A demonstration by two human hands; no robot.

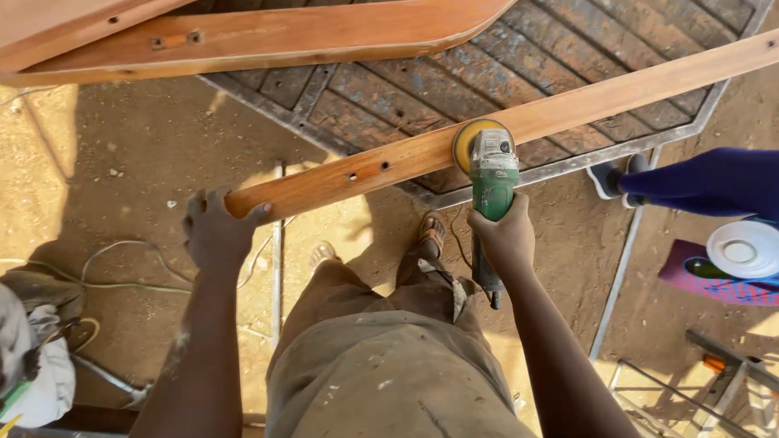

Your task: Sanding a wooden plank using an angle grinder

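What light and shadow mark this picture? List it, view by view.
Head view: hard sun from the right, warm on the wooden slat; the person's shadow falls left across the sandy ground; the white disc glares; the edges bow; left hand and green grinder sharp.

Your dusty olive-brown work trousers (386,366) are flecked with pale paint spots and creased at the knees, your brown open sandals (431,232) are caked in dust, and your forearms are bare, no sleeves.

1 head camera looks steeply down, close over the work.
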